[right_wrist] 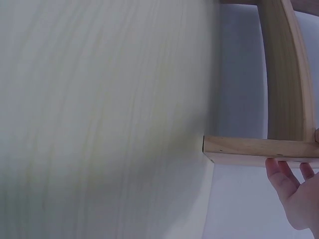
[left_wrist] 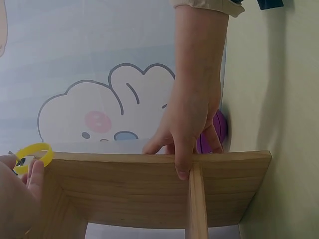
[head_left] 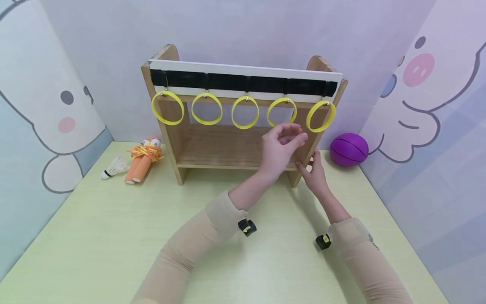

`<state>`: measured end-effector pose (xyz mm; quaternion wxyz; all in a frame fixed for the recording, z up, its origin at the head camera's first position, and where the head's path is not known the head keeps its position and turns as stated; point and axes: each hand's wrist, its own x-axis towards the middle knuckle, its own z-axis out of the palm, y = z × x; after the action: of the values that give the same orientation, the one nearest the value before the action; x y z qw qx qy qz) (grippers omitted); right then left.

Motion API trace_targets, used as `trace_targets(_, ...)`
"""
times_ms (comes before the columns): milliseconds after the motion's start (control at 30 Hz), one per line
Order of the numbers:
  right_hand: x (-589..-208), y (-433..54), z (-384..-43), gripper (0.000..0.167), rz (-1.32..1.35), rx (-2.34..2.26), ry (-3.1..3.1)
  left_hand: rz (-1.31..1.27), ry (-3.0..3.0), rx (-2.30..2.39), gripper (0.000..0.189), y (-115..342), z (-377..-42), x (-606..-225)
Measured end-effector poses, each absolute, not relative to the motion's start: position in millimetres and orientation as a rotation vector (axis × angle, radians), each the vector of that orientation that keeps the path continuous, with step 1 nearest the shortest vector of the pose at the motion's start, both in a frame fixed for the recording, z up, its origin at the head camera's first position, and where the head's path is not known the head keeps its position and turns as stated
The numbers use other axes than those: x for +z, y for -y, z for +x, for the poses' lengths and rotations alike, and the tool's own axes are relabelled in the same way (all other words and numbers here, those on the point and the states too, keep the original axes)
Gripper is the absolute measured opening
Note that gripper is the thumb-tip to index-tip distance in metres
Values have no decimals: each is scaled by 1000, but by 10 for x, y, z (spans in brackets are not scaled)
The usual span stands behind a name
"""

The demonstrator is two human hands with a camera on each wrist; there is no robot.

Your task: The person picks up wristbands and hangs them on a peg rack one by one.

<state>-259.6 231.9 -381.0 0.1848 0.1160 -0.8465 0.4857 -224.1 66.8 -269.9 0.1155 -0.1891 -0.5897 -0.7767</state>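
A wooden rack stands upright, with yellow rings hanging in a row from its black-strip front rail. My left hand is raised before the rack's right half, beneath the two rightmost rings. Its fingers bend loosely toward the thumb, and no held thing shows. In the left wrist view, the left fingers overlap a yellow ring; contact cannot be told. Lower down, my right hand grips the rack's right side panel, thumb at the inner side. The right wrist view shows right fingers against the panel's outer face.
A purple ball sits right of the rack. To the left lie orange-handled jump ropes and a shuttlecock on the pale table. Cartoon-printed walls enclose the back and sides.
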Motion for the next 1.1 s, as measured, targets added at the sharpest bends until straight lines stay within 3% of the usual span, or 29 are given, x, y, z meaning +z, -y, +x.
trace_targets(733, -3936, -2663, -2725, 68, 338, 1413, 2510, -853, 1878, -1960, 25, 8, -2031, -2601)
trace_targets(1100, -3443, -2669, -2315, 54, 426, 1358, 2448, -940, 1987, -1510, 29, 535, -1956, -2744)
